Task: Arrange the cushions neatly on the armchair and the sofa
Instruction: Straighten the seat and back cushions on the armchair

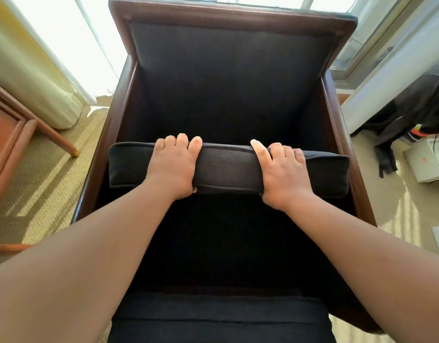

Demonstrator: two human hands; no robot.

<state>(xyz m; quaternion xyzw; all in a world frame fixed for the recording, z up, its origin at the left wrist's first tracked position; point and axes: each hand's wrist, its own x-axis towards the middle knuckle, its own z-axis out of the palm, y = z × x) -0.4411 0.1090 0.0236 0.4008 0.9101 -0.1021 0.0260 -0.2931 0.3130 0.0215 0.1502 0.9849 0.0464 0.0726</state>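
Wood of a side table (8,134) sits at your far left, apart from the armchair (103,157), with open carpet (52,184) between. Your left hand (173,164) curls over the top edge of the dark cushion (228,167), which spans the seat with its ends near both arms. It may be resting on the seat, which is too dark to tell. Your right hand (282,172) grips the same edge. Dark fabric (411,115) lies on the floor to the right.

Single head cam, wide-angle, pitched steeply down and forward. Close above the armchair (228,70), which fills centre frame; windows (65,33) at far edge, carpet (47,184) visible left and right.
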